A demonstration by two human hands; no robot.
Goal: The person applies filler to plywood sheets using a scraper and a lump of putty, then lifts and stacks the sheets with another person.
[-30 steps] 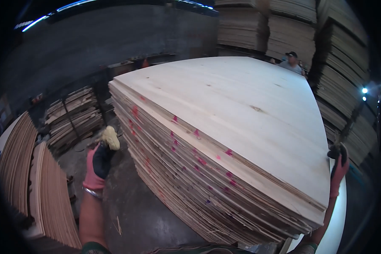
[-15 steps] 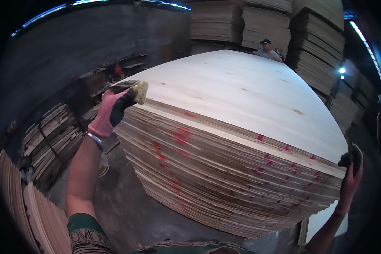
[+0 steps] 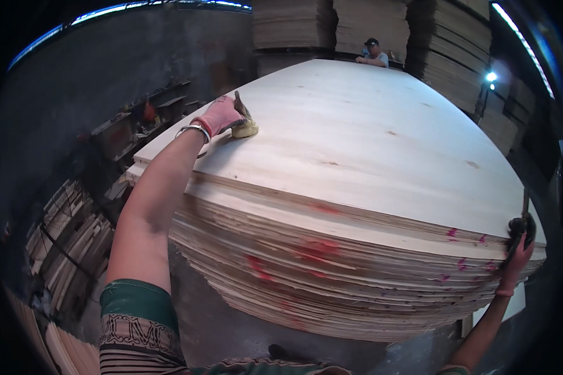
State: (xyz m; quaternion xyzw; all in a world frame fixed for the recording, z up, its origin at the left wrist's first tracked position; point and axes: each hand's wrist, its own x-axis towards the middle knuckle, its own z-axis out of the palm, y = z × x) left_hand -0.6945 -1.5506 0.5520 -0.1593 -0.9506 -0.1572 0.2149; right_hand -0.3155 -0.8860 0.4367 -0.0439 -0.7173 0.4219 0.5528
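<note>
A tall stack of wood veneer sheets (image 3: 331,269) stands before me, its layered edge daubed red and purple. Its pale top sheet (image 3: 356,137) has several small knots. My left hand (image 3: 220,117), in a pink glove with a dark palm, reaches over the left part of this sheet. Its fingers are closed round a yellowish, putty-like lump (image 3: 246,129), which rests on or just above the wood. At the near right corner of the stack, my gloved right hand (image 3: 519,247) is closed on a thin, dark, blade-like tool (image 3: 525,201), too small to name surely.
A co-worker (image 3: 375,55) in a dark cap is at the far end of the stack. Behind rise more tall board stacks (image 3: 453,50). Wood strips (image 3: 69,240) are piled at the left, below a cluttered bench (image 3: 116,128). A bright lamp (image 3: 491,77) glows at the right.
My left hand has moved from the stack's near left edge farther in over the top sheet, carrying the yellowish lump. My right hand stays at the near right corner. The view has shifted left.
</note>
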